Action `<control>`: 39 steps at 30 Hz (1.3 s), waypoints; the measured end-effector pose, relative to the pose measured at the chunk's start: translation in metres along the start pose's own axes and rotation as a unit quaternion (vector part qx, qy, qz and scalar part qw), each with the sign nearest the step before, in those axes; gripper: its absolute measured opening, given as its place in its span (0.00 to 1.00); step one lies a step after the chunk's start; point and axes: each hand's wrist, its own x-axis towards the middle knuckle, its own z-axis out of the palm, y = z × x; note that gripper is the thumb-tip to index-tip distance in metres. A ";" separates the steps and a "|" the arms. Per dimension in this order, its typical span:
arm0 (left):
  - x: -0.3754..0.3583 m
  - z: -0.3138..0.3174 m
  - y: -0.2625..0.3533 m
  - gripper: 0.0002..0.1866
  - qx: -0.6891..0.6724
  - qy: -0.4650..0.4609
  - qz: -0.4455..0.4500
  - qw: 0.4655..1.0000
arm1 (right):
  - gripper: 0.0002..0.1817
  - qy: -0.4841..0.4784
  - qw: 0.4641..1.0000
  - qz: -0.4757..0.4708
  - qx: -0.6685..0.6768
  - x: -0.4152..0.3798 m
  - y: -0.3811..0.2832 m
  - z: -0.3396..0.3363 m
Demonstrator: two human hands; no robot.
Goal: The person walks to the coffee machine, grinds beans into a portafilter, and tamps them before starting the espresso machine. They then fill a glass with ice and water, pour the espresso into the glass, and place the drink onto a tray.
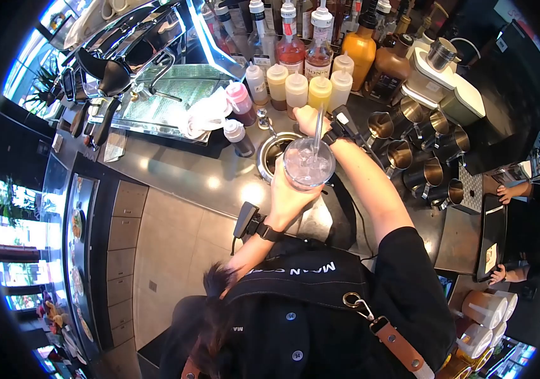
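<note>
My left hand (293, 194) grips a clear cup of ice (308, 169). From the cup, squeeze bottles (296, 92) stand at twelve o'clock, my right hand (309, 120) close by, its grip unclear; metal pitchers (400, 155) sit toward two.

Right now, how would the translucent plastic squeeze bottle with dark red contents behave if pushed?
The squeeze bottle looks like soft plastic, so its sides might give. Dark contents sitting low may steady it, but its upright, narrow shape could tip.
</note>
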 end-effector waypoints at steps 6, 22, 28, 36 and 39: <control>0.000 0.000 0.000 0.41 0.010 0.004 0.012 1.000 | 0.08 -0.004 1.000 0.025 0.004 -0.001 -0.005 -0.005; 0.005 0.004 0.002 0.41 -0.013 -0.005 -0.003 1.000 | 0.07 0.008 0.999 0.031 0.011 0.000 -0.005 -0.004; 0.007 0.007 0.002 0.40 0.030 -0.001 0.022 0.999 | 0.08 0.014 1.000 0.025 -0.005 0.000 -0.007 -0.006; 0.005 0.009 0.001 0.41 -0.015 0.008 -0.018 1.000 | 0.09 -0.034 0.999 0.038 0.013 -0.002 -0.011 -0.006; 0.005 0.010 0.000 0.41 0.007 -0.006 -0.001 1.000 | 0.09 -0.029 0.998 0.054 0.003 -0.002 -0.010 -0.008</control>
